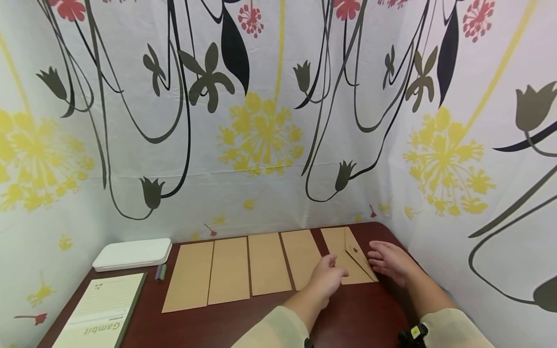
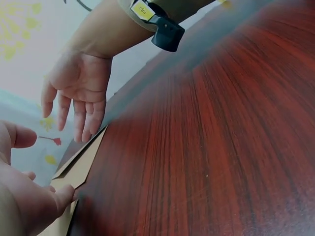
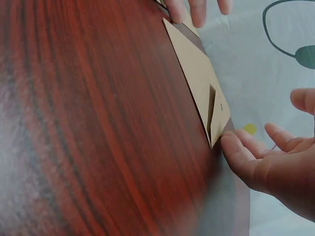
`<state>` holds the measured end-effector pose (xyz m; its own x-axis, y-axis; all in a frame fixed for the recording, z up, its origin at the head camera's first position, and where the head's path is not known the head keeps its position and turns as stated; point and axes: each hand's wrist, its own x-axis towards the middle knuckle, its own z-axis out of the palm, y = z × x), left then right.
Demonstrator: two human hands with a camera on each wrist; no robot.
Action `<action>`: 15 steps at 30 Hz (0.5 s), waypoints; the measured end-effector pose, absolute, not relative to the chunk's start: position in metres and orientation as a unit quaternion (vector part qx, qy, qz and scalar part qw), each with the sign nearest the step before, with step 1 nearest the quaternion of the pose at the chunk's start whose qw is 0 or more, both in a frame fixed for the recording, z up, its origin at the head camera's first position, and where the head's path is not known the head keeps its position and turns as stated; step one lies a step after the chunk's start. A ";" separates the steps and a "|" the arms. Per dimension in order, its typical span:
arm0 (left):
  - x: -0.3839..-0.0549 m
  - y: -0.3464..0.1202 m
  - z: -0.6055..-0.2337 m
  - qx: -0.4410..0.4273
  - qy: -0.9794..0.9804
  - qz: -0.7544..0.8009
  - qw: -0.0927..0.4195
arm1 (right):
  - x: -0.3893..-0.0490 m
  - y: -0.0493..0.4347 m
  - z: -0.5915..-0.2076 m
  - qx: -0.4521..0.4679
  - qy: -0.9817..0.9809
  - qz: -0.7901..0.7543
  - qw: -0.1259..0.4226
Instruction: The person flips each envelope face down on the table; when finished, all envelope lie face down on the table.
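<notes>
A brown kraft envelope [image 1: 337, 239] lies at the right end of a row, its pointed flap [image 1: 358, 253] on the right side and slightly raised, with a small dark mark. My left hand [image 1: 324, 280] is at its left edge, fingers loosely extended over the gap beside the neighbouring envelope [image 1: 300, 256]. On the other side, my right hand [image 1: 391, 263] stands on edge with fairly straight fingers beside the flap. In the right wrist view, the right fingertips [image 3: 230, 142] are right at the flap-side edge of the envelope. Neither hand grips anything.
More brown envelopes [image 1: 230, 270] continue the row leftward on the dark red wooden table [image 1: 209, 328]. At the left are a notepad [image 1: 104, 299], a white case [image 1: 132, 253] and small coloured sticks [image 1: 161, 272]. Flower-patterned curtain [image 1: 270, 193] surrounds the table's back and sides.
</notes>
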<state>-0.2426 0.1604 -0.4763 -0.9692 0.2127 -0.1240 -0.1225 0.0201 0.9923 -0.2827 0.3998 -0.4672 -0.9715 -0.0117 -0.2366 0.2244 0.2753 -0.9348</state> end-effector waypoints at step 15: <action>-0.249 0.153 -0.474 0.055 0.713 0.686 0.138 | -0.286 0.400 -0.473 0.065 0.765 -0.636 0.083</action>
